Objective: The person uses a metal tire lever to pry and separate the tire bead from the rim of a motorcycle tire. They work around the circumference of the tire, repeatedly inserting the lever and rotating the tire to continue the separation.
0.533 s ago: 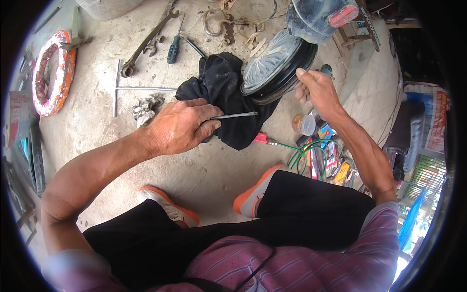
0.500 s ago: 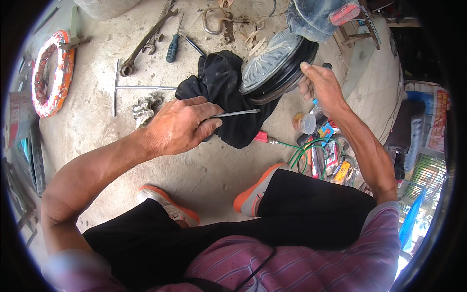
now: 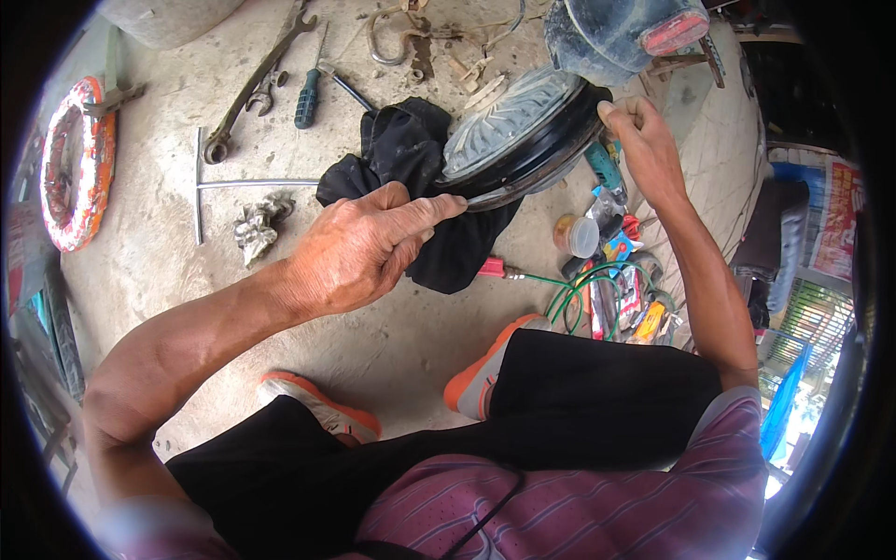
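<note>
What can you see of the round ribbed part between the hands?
The ribbed part is round, dull grey and metallic-looking, with ribs fanning across its face and a black rim around it. It sits tilted, its lower left end overlapping the black cloth. The right hand grips the rim's right end; the left hand is at its lower edge, contact unclear.

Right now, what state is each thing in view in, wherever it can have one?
Wheel, tilted
Right grip, closed on the wheel's upper right edge
Left grip, index finger outstretched at the wheel's lower edge; anything held is unclear
Cloth, bunched up
T-handled bar, lying flat, far end hidden
Large spanner, lying flat
Screwdriver, lying flat
Green hose, looped
Jar, whether lidded, cannot tell
</note>
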`<state>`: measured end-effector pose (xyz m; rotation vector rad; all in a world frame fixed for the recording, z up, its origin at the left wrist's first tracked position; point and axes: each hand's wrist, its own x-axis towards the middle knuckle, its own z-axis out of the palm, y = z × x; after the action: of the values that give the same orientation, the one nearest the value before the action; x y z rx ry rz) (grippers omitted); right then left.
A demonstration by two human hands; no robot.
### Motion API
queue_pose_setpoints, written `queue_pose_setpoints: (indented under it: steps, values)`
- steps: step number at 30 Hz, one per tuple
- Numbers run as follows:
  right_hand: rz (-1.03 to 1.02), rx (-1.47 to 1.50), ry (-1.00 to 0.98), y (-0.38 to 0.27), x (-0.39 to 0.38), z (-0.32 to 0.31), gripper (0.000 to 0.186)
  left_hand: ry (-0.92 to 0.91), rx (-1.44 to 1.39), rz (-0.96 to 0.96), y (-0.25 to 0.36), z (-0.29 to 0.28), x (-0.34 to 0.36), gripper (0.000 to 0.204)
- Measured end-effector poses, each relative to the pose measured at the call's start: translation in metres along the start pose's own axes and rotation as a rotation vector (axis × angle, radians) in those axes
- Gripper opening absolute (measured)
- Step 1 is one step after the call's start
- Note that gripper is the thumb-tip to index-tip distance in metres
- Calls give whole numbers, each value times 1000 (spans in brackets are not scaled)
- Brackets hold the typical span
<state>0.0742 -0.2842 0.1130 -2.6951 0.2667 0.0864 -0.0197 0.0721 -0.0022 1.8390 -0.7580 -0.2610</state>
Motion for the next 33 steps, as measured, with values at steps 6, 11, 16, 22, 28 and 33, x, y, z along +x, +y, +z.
queue_pose_setpoints:
  steps: [6,11,16,22,28,33]
  values:
    - [-125,442,-11,41,50,35,63,3,-29,4,-12,16,5,58]
    - [37,1065,154,69,79,86,53,53,-118,37,-14,35,15,61]
    - [172,1270,105,31,72,84,48,20,13,26,5,37,37,65]
    - [84,1166,160,42,79,88,41,27,-75,-27,7,36,33,66]
    - [-282,582,223,85,83,98,39,64,-54,10,23,36,67,67]
    - [-345,268,388,83,86,107,42,-34,35,-67,22,26,37,70]
